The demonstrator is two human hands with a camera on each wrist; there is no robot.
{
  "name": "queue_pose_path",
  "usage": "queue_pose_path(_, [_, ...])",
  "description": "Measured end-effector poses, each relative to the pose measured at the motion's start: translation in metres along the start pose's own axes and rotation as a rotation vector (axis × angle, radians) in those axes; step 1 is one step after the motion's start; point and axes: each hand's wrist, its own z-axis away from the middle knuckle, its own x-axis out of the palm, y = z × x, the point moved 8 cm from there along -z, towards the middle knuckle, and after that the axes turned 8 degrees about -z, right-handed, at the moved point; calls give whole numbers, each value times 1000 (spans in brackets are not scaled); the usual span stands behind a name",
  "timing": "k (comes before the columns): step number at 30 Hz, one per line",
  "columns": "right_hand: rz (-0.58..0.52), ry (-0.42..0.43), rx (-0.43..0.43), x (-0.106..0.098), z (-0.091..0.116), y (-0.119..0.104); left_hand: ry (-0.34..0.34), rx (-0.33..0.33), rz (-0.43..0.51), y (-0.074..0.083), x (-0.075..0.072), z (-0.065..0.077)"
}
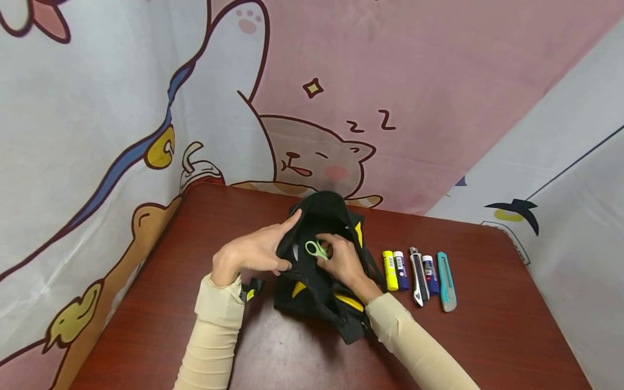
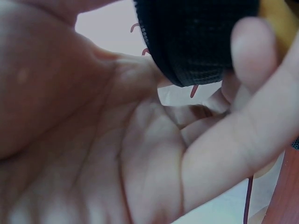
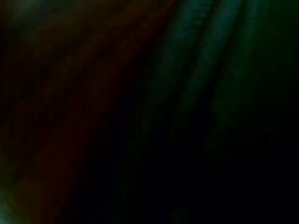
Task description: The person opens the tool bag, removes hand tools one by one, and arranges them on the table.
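On the dark red table (image 1: 161,303), against the cartoon-cat backdrop (image 1: 317,108), you have the black pouch (image 1: 312,292) with yellow trim lying in the middle, its mouth pulled open toward the wall. It looks soft and floppy, so judge that it will sag and close on itself unless you keep an edge taut; the stitched rim is the firm place to hold. Your left hand (image 1: 253,252) does just that, fingers and thumb pinching the near-left edge of the opening, and the left wrist view shows the woven black rim (image 2: 196,42) caught between thumb and fingertips. Your right hand (image 1: 343,260) sits at the mouth of the pouch with its fingers curled round the green-handled scissors (image 1: 317,249), whose loops show above the opening while the blades are hidden inside. Expect the scissors to be light, stiff and smooth, with a sharp end, so grasp them by the plastic loops. The right wrist view is too dark to tell anything. Just right of the pouch, apart from it, lie in a row a yellow glue stick (image 1: 390,270), a blue glue stick (image 1: 401,270), a black utility knife (image 1: 418,276), another blue stick (image 1: 430,274) and a teal utility knife (image 1: 446,281)
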Motion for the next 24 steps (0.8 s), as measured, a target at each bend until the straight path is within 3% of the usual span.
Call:
queue_pose_path(14, [-43,162,-218,-27,10,-32,-2,-7,-11,1,2,-1])
queue_pose_path(24, [-177,335,-406,-43,15,-45,0,7,-8,2,1,-1])
